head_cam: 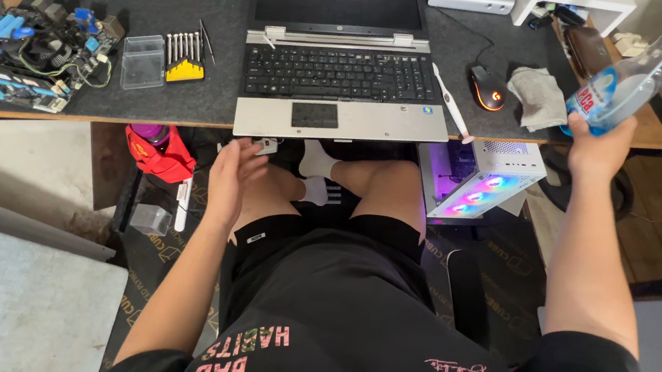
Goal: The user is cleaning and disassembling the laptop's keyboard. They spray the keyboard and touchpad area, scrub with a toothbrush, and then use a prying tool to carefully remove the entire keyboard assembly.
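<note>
An open silver laptop (333,74) with a dark screen sits on the desk mat and overhangs the desk's front edge. My left hand (232,177) is under that front edge, holding a small grey part (265,146) near the laptop's left corner. My right hand (599,146) is raised at the right, gripping a clear plastic spray bottle (636,77) with a blue and red label, tilted up to the right. My crossed legs in black shorts and white socks are below the desk.
A screwdriver bit set (185,57) and a clear plastic box (143,61) lie left of the laptop, beyond them a bare circuit board (32,48). A mouse (487,88), a grey cloth (538,96) and a white pen-like tool (450,105) lie right. A lit computer case (479,179) stands under the desk.
</note>
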